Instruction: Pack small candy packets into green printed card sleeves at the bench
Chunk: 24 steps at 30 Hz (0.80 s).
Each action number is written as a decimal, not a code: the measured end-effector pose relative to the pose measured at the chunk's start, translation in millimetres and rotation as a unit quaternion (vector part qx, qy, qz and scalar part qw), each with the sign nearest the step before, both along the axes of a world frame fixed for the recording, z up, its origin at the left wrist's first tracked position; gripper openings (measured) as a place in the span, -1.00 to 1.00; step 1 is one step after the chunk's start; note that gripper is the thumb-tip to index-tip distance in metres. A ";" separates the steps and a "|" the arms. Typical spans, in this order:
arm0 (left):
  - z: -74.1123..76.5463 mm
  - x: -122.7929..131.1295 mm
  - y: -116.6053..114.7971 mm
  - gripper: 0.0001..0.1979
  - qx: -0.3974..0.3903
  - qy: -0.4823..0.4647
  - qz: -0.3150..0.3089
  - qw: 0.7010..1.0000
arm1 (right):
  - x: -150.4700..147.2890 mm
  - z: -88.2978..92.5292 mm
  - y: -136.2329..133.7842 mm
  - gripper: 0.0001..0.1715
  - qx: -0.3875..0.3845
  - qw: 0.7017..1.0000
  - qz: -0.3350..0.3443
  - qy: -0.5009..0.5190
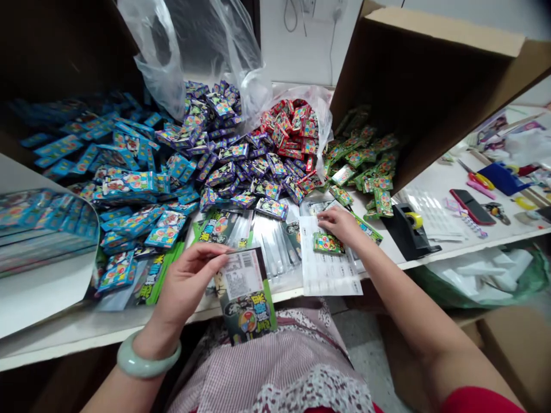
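Between thumb and fingers, my left hand pinches a black and green printed packaging bag by its top edge, in front of the table's edge. A white printed label covers its upper part. My right hand rests over a white sheet of stickers, its fingers bent down near the upper edge. What those fingertips hold, if anything, is hidden. Beneath that hand a small green packet lies on the sheet. Clear plastic sleeves lie between my hands.
Heaps of blue packets, purple packets, red packets and green packets cover the table's back. Cardboard boxes flank them. On the right stand a black tape dispenser, a phone and scissors.
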<state>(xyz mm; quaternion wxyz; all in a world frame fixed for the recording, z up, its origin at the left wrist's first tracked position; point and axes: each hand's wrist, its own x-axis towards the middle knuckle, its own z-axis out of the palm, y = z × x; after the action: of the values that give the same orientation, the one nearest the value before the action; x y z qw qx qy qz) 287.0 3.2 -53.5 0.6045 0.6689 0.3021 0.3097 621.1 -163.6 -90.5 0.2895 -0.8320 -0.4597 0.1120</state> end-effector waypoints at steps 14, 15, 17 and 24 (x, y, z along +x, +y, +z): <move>1.1 4.4 -1.9 -0.77 0.008 0.019 0.015 1.000 | -5.4 -6.3 -0.9 -0.79 -0.023 1.000 -0.006 -0.011; 0.9 4.0 -2.0 -0.76 0.008 0.022 0.016 1.000 | -6.3 -5.8 -0.6 -0.81 -0.018 1.000 -0.006 -0.009; 0.6 3.4 -2.2 -0.76 0.009 0.025 0.018 0.999 | -9.2 -5.1 -0.8 -0.84 -0.007 1.000 -0.005 -0.002; 6.6 6.7 -7.8 -0.81 0.030 0.013 0.001 0.999 | -7.0 -4.9 -9.4 -0.75 0.060 0.990 -0.038 0.122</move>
<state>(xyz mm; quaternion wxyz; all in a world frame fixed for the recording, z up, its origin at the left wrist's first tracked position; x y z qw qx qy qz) 293.7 -4.6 -46.8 0.5795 0.6905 0.3011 0.3111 614.1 -172.9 -95.4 0.3963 -0.8102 -0.3954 0.1738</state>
